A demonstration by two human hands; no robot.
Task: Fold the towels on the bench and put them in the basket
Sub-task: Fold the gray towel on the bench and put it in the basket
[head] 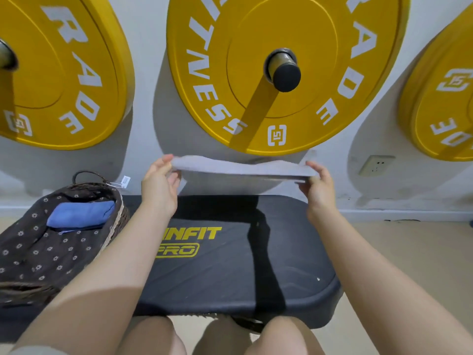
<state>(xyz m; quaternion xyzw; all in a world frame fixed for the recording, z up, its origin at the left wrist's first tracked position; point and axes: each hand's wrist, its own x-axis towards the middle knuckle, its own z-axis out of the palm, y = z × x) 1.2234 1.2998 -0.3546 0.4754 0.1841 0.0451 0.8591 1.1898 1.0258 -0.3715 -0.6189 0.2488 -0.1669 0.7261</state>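
Grey folded cloth towel (243,168) is up in the air above the black padded bench (230,272), stretched flat between your two hands, not touching the pad. Your left hand (160,185) pinches its left end, thumb on top, fingers curled underneath. Your right hand (318,187) clamps the right end the same way, thumb over the edge, fingers below. Both grips closed on fabric, arms reaching forward over the bench. Dark woven basket with a flower-print liner (64,242) sits at the bench's left end, just beside your left forearm. Blue folded towel (82,215) already lies inside it. Yellow weight plates (281,60) hang on the wall behind.
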